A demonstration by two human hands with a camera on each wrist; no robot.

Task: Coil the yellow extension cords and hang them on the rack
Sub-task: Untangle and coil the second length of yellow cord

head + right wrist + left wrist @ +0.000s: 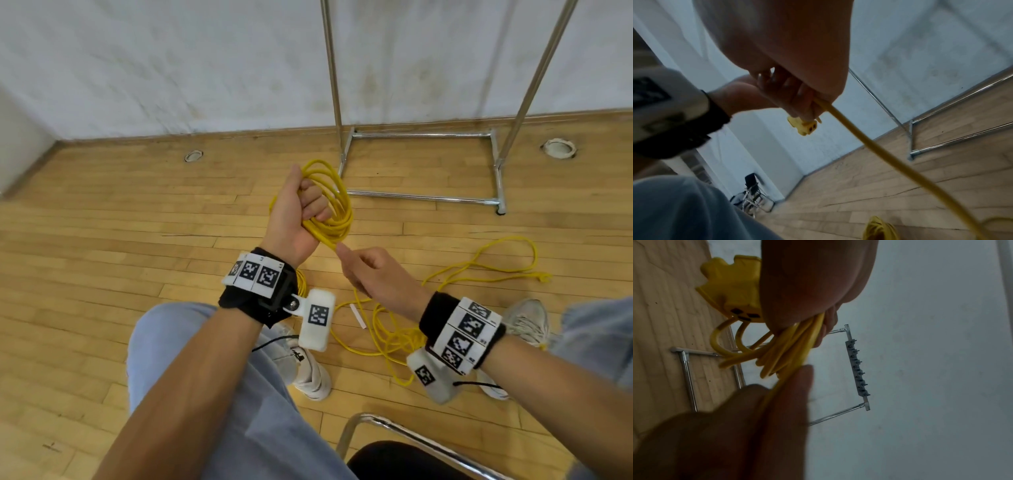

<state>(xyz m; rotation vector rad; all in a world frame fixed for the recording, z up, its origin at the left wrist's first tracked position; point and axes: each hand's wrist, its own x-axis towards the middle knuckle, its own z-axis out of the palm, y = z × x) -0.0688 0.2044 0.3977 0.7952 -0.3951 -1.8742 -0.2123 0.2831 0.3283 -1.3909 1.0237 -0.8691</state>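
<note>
A round pale fitting (193, 156) is set into the light wooden plank floor (102, 240) on the left, near the white wall (171, 61). The person sits with pale blue trouser legs (191, 342) and white shoes (310, 373) below, a black band with printed square markers on each wrist. The left hand (296, 212) is raised with its fingers curled round several loops of thin yellow extension cord (337, 198), held as a coil; the left wrist view shows the cord's yellow socket block (731, 290) jutting out beside that fist. Just right of it and lower, the right hand (376, 274) pinches a single strand where it leaves the coil, thumb and fingers closed on it. The loose remainder of the cord (479, 267) trails over the floor between the feet and off to the right, ending in a yellow plug (543, 277). Behind stands the chrome tubular rack (424, 164), its base on the floor against the wall, well apart from the coil. Another round fitting (558, 148) lies at far right.
</note>
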